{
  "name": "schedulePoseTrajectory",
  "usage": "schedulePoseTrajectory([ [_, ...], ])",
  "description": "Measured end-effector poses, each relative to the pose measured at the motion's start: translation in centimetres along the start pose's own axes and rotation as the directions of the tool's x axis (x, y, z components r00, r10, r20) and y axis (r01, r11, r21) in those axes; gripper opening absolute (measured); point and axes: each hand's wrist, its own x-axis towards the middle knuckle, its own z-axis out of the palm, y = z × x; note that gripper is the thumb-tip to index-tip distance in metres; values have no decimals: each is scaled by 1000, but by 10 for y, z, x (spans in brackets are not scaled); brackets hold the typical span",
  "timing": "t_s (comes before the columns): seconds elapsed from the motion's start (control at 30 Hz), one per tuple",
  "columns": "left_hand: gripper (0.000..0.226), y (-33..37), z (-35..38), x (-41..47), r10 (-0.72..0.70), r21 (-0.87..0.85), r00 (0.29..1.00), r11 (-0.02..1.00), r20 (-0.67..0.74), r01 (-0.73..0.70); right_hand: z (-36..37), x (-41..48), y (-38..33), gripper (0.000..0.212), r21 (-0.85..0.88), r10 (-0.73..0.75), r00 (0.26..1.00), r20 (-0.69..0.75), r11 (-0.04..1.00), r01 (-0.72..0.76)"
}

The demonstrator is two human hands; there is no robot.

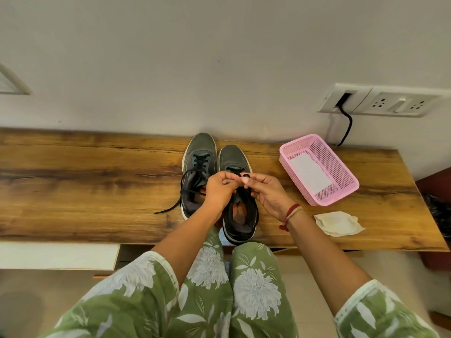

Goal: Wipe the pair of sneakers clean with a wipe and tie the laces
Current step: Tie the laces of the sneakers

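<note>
Two grey-green sneakers stand side by side on the wooden table (pixel 85 181), toes toward the wall. The left sneaker (pixel 199 152) has loose black laces (pixel 168 208) trailing onto the table. Over the right sneaker (pixel 234 159), my left hand (pixel 219 189) and my right hand (pixel 266 191) meet, each pinching that shoe's black lace (pixel 245 176) between fingertips. A small loop of lace shows between my hands. A used, crumpled wipe (pixel 338 223) lies on the table to the right of my right wrist.
A pink plastic basket (pixel 341 167) with a white sheet inside stands at the right of the table. Behind it a wall socket panel (pixel 380 101) has a black cable hanging down. The right sneaker's heel sits at the table's front edge, above my knees.
</note>
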Motion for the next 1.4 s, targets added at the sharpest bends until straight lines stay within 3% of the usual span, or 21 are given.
schedulePoseTrajectory([
  [0.07, 15, -1, 1, 4, 38, 104, 999, 994, -11, -37, 5, 2, -1, 8, -42, -11, 997, -75, 999, 7],
  [0.13, 15, -1, 1, 9, 84, 212, 996, 974, 4, -83, 8, 5, -2, 7, 34, 35, 990, -137, 999, -31],
  [0.23, 13, 0, -7, 13, 114, 276, 986, 950, 123, -144, 8, 10, -2, 8, 274, 120, 984, -135, 959, -79],
  [0.33, 16, -1, -16, 14, 114, 315, 963, 930, 245, -190, 4, 11, -2, 9, 332, 132, 988, -84, 938, -97],
  [0.47, 19, 5, -17, 17, 80, 341, 949, 921, 305, -187, -1, 10, -5, 13, 166, 115, 993, 36, 979, -119],
  [0.6, 21, 12, -17, 19, -54, 299, 939, 953, 339, -53, -14, 11, -12, 10, -271, 46, 994, 102, 962, -16],
  [0.67, 23, 13, -19, 20, -99, 279, 937, 960, 335, 2, -16, 12, -16, 8, -491, -77, 990, 122, 862, 128],
  [0.77, 23, 11, -22, 22, -126, 229, 943, 972, 309, 55, -12, 12, -15, 16, -751, -284, 953, 108, 604, 266],
  [0.97, 18, 11, -27, 21, -113, 261, 930, 965, 349, 19, -6, 6, -2, 3, -885, -527, 826, 202, 263, 384],
  [1.03, 8, 13, -27, 19, -92, 273, 938, 962, 335, -4, -2, 3, 2, 5, -897, -583, 786, 203, 211, 389],
  [1.23, 35, 17, -27, 22, -51, 352, 920, 931, 388, -97, 4, 1, 9, 10, -882, -626, 771, 117, 291, 370],
  [1.4, 20, 20, -31, 24, 39, 448, 957, 878, 287, -170, 4, 3, 2, 10, -847, -593, 804, 38, 407, 340],
])
